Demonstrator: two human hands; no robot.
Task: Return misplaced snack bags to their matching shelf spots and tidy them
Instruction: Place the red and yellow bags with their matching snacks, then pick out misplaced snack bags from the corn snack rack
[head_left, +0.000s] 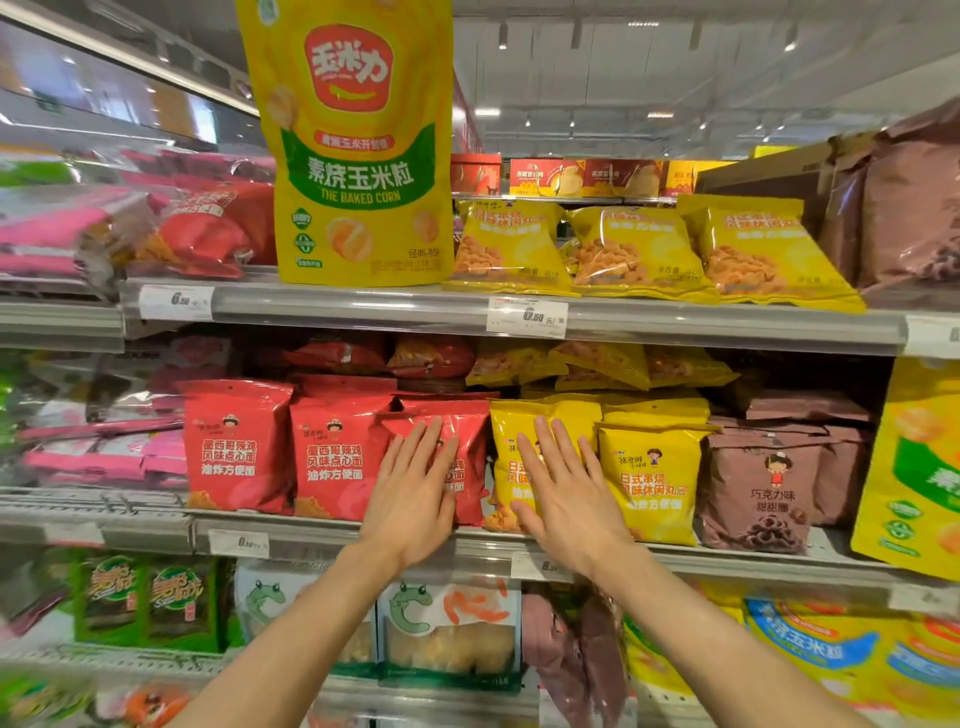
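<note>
While both palms lie flat on the front row of the middle shelf, neither is grasping anything. The left hand rests with fingers extended on a red bag that stands at the right end of the red row; the right hand rests the same way on the neighbouring yellow bag, at the left end of the yellow row. The two bags meet at the colour boundary, with a narrow gap between them, directly under the hands.

On this shelf each bag sits with its own colour, so the work here looks like straightening rather than re-sorting. The red bag under the left hand is tilted, with its top leaning left over the next red bag; its long axis runs near vertical.

A tall yellow corn pouch stands upright on the upper shelf, between red packs on the left and smaller yellow packs on the right. It matches neither. Similar pouches show at the far right edge, lower down. The pouch lies above and slightly left of both hands, and the left hand is the nearer. Judgement: it is the likely next item to return, needing an upward reach.
</note>
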